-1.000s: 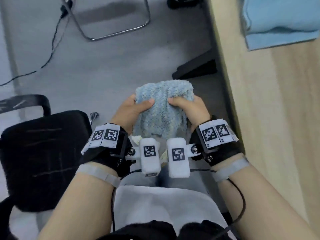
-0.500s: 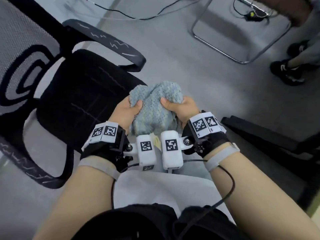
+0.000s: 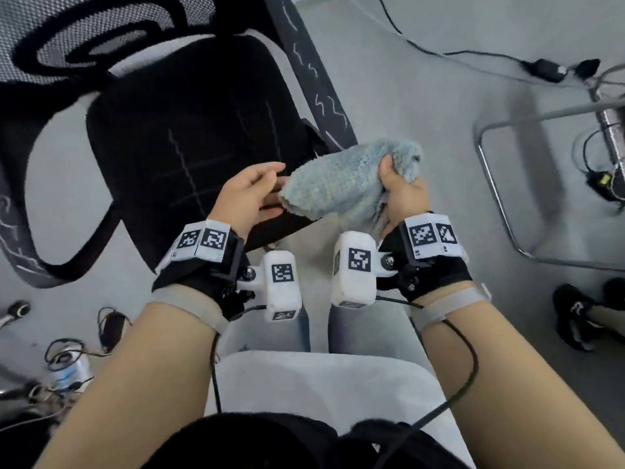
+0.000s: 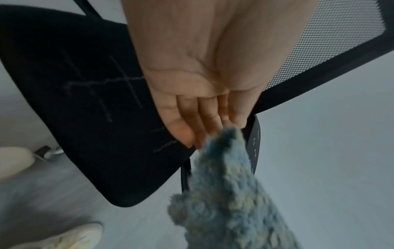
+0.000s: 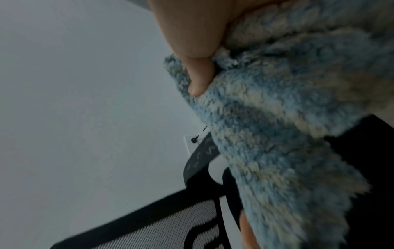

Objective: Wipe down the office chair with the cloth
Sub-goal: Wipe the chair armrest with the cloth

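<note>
A fluffy blue cloth [image 3: 338, 187] hangs over the front right corner of the black office chair seat [image 3: 189, 130]. My right hand [image 3: 392, 177] grips it at its right end, thumb [image 5: 198, 72] pressed into the pile of the cloth [image 5: 287, 118]. My left hand [image 3: 275, 187] is open just left of the cloth, above the seat. In the left wrist view its straight fingers [image 4: 192, 134] touch the tip of the cloth [image 4: 234, 193]. The seat carries pale scribbled lines [image 4: 102, 87], and so does the right armrest [image 3: 318, 82]. The mesh backrest [image 3: 77, 32] is at the upper left.
A chrome sled chair frame [image 3: 490, 198] stands on the grey floor to the right, with cables and a power adapter [image 3: 541, 67] behind it. Another person's black shoes [image 3: 575, 313] are at the right edge. Tangled cables and a bottle [image 3: 67, 370] lie at the lower left.
My left hand has let go of the cloth and opened; only the right hand holds it now. The view has swung left, bringing the chair seat in front of me.
</note>
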Demonstrator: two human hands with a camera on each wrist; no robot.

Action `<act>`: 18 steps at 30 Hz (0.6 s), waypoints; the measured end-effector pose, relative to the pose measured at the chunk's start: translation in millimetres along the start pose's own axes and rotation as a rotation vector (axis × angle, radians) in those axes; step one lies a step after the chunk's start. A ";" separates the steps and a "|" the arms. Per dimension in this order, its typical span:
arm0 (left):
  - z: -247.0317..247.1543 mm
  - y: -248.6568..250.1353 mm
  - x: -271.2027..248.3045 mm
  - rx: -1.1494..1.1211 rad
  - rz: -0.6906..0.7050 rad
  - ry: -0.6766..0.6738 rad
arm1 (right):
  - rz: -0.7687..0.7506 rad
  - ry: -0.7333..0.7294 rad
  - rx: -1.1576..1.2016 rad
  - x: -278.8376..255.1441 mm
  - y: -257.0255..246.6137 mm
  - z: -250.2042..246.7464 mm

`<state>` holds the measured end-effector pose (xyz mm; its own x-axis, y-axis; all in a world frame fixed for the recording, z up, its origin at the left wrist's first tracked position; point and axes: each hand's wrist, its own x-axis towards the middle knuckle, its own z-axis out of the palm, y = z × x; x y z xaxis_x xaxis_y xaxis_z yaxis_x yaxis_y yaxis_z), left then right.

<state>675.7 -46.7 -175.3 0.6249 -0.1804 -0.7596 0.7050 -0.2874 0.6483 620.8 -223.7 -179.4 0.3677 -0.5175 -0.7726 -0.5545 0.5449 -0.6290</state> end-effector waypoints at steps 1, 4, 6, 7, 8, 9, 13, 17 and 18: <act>9.5 4.2 6.7 -0.015 -0.006 0.001 | -0.019 0.050 -0.001 14.1 -10.1 -7.6; 35.5 11.8 27.2 -0.061 -0.013 -0.006 | -0.224 0.088 0.030 49.1 -31.9 -23.6; 50.2 13.9 40.3 -0.093 -0.024 -0.024 | -0.323 -0.009 0.077 68.4 -38.9 -25.0; 56.2 14.1 45.3 -0.113 -0.035 -0.040 | -0.349 -0.063 0.024 75.8 -38.5 -21.6; 61.7 12.8 50.0 -0.137 -0.046 -0.059 | -0.359 -0.136 -0.091 78.8 -37.0 -15.8; 66.3 10.6 54.3 -0.164 -0.057 -0.078 | -0.382 -0.217 -0.226 82.1 -32.3 -9.6; 74.5 -1.2 63.8 -0.271 -0.076 -0.097 | -0.536 -0.446 -0.709 93.5 -7.2 9.2; 70.8 -10.0 69.0 -0.237 -0.055 -0.094 | -0.605 -0.595 -0.676 108.5 -4.1 4.8; 70.6 -12.6 70.1 -0.239 -0.050 -0.089 | -0.624 -0.643 -0.710 111.5 -3.6 5.0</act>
<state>687.0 -122.2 -240.4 0.5633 -0.2564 -0.7855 0.7999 -0.0691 0.5962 667.5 -280.1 -263.7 0.9278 -0.0226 -0.3725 -0.3626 -0.2900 -0.8857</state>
